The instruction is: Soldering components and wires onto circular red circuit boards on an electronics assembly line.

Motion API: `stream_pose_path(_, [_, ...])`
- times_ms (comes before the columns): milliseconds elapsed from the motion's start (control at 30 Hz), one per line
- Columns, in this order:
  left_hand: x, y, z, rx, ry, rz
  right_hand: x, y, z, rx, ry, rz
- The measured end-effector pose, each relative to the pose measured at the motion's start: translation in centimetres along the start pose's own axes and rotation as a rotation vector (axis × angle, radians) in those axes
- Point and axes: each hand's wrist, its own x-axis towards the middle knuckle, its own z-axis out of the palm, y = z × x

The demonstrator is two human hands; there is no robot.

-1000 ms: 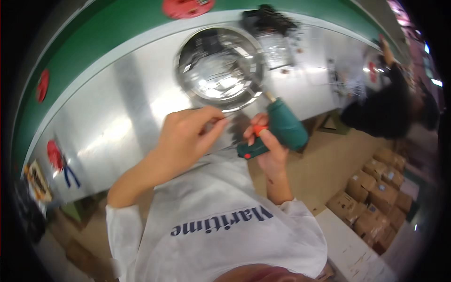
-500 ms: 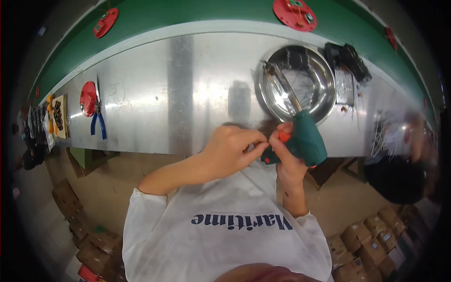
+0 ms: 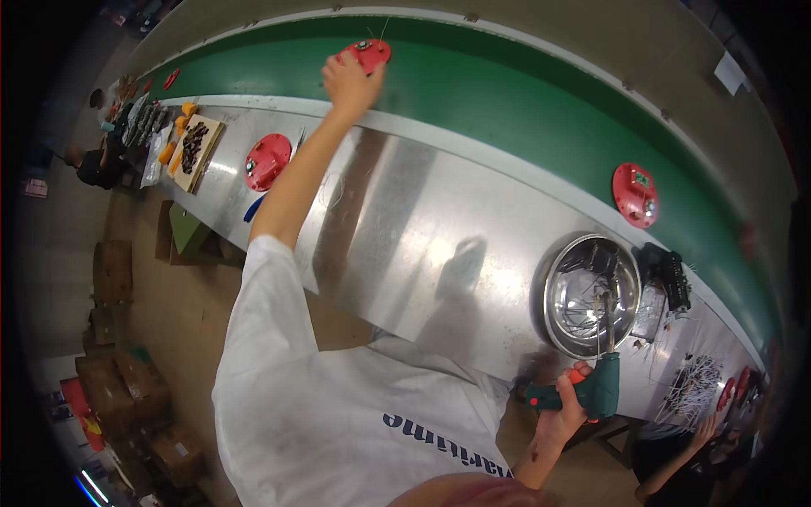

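Stretched far forward, my left hand (image 3: 351,86) grips the near edge of a red round plate (image 3: 377,52) on the green belt. The plate carries small electronic parts, and a thin wire sticks up from it. My fingertips are partly hidden against it. At the table's front edge my right hand (image 3: 564,412) is closed round the handle of a dark green soldering gun (image 3: 603,387) with an orange trigger. Its long metal tip points into a shiny steel bowl (image 3: 551,314) holding thin wire-like pieces.
Another red plate (image 3: 635,196) rides the green belt (image 3: 507,118) at right; one more red plate (image 3: 269,160) lies on the metal table beside blue-handled pliers (image 3: 253,209). White wires (image 3: 694,384) are heaped at right, near a co-worker's arm (image 3: 676,465). A tray of dark parts (image 3: 196,150) sits at left.
My left hand has left the soldering gun and reached forward-left onto a red plate on the belt. The view has turned left. My right hand keeps the soldering gun by the bowl.
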Motion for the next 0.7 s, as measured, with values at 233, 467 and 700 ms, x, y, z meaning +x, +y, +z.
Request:
stream_pose_path(233, [3.8, -2.7, 3.6, -0.077, -0.272, -0.079, -1.5, -0.9, 0.1, -0.082, 0.068, 0.037])
stream_pose_path(467, [-7.5, 5.5, -8.5, -0.710, -0.777, 0.552, -1.4, 0.8, 0.1, -0.099, -0.017, 0.128])
stream_pose_path(700, [-20.2, 6.3, -17.7, -0.914, -1.290, 0.903, -0.3, 1.8, 3.3, -0.090, -0.308, 0.130])
